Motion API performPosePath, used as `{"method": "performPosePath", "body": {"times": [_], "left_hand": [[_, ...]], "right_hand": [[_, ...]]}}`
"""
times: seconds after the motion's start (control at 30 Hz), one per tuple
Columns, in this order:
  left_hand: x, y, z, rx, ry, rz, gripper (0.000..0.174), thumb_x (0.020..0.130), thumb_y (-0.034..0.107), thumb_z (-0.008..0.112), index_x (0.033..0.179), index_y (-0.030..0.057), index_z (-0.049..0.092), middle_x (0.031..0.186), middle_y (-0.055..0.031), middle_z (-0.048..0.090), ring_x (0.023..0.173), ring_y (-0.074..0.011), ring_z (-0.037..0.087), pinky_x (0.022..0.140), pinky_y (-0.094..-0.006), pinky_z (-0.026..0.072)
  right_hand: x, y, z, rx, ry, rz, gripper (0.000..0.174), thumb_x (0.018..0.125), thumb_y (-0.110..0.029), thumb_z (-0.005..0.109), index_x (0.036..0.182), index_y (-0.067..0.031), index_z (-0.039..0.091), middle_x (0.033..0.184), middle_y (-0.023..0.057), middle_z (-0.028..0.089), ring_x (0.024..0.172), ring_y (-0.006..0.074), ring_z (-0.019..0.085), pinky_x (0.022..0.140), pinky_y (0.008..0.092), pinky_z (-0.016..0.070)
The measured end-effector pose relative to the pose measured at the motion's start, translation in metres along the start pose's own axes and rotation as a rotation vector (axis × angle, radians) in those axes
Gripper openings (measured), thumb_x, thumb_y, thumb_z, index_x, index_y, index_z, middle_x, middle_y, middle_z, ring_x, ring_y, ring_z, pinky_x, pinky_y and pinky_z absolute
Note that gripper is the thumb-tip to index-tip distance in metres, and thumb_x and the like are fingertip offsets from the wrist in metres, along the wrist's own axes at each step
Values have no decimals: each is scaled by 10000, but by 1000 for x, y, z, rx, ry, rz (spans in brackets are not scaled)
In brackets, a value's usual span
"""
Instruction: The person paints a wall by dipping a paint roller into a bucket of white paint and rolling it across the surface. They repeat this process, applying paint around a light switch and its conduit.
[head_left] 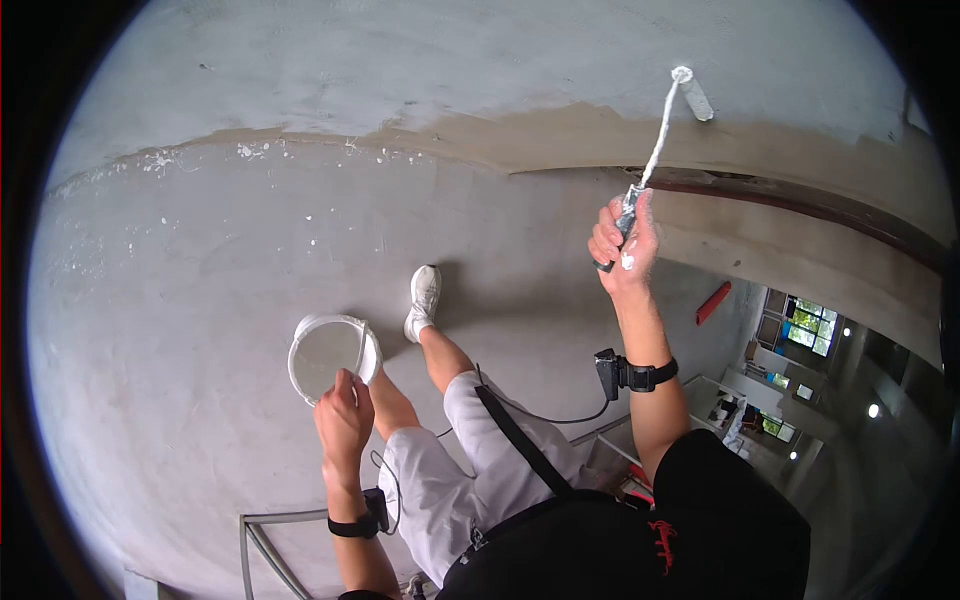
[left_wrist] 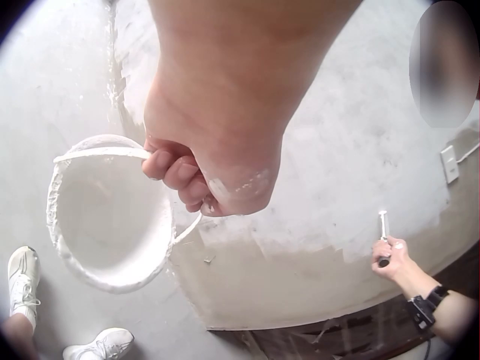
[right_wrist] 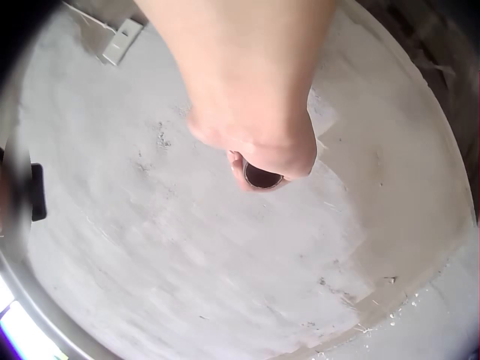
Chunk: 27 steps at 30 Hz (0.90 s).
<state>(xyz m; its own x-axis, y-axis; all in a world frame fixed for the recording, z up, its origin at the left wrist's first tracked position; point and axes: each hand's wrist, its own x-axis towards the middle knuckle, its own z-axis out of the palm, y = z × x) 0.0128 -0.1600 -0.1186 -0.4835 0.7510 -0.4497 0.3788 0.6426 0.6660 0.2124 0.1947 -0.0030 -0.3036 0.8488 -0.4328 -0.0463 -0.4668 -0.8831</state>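
My right hand grips the handle of a paint roller. White paint coats its bent rod, and the sleeve overlaps the wall close to the border between pale grey and brownish areas. From the right wrist view, the round dark end of the handle shows under the fist; the rest of the roller is hidden. Lower left, my left hand holds the thin handle of a white bucket, fingers curled round it. The bucket hangs tilted, its pale inside showing. Paint smears mark both hands.
White splatters dot the grey floor along the wall's foot. A metal frame stands lower left, and a red object lies at right. A white socket plate with a cable is on the wall. A white shoe shows below.
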Motion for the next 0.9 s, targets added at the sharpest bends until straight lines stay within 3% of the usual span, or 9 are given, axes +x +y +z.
{"method": "performPosePath", "body": {"times": [0.17, 0.33, 0.53, 0.63, 0.8, 0.9], "left_hand": [[2, 3, 2, -8, -24, 13, 138, 904, 109, 532, 799, 29, 490, 625, -199, 588, 575, -415, 584, 514, -478, 448], [5, 6, 1, -1, -52, -1, 136, 905, 104, 530, 800, 29, 490, 625, -196, 588, 570, -411, 585, 511, -473, 447], [6, 8, 2, 48, -65, -4, 134, 903, 102, 535, 801, 30, 485, 628, -195, 589, 569, -411, 584, 508, -471, 443], [6, 6, -1, 48, -70, -30, 132, 904, 104, 536, 806, 31, 485, 629, -191, 590, 574, -411, 585, 510, -471, 444], [6, 5, 3, 11, -38, -33, 123, 908, 100, 540, 820, 23, 504, 642, -198, 592, 614, -416, 596, 526, -470, 446], [7, 5, 7, 7, -26, -12, 118, 905, 97, 543, 821, 24, 505, 646, -193, 594, 615, -411, 598, 526, -467, 447]], "right_hand": [[18, 59, -10, 24, 3, 213, 504, 994, -576, 366, 773, -129, 440, 540, -49, 347, 365, 63, 275, 349, 234, 234], [53, 120, -14, -46, 70, 248, 533, 963, -616, 414, 741, -132, 435, 523, -29, 355, 371, 84, 277, 372, 261, 243], [72, 149, -17, -73, 90, 363, 529, 975, -604, 394, 742, -132, 454, 512, -36, 358, 371, 85, 283, 370, 262, 246], [63, 137, -13, 32, 58, 356, 525, 974, -606, 392, 754, -135, 460, 513, -40, 360, 372, 82, 285, 370, 260, 248], [22, 64, -21, 157, 67, 131, 514, 980, -601, 373, 761, -142, 444, 542, -48, 331, 382, 75, 277, 364, 247, 236], [5, 25, -33, 83, 71, 39, 502, 994, -579, 357, 767, -140, 443, 537, -46, 335, 371, 72, 283, 354, 237, 245]]}}
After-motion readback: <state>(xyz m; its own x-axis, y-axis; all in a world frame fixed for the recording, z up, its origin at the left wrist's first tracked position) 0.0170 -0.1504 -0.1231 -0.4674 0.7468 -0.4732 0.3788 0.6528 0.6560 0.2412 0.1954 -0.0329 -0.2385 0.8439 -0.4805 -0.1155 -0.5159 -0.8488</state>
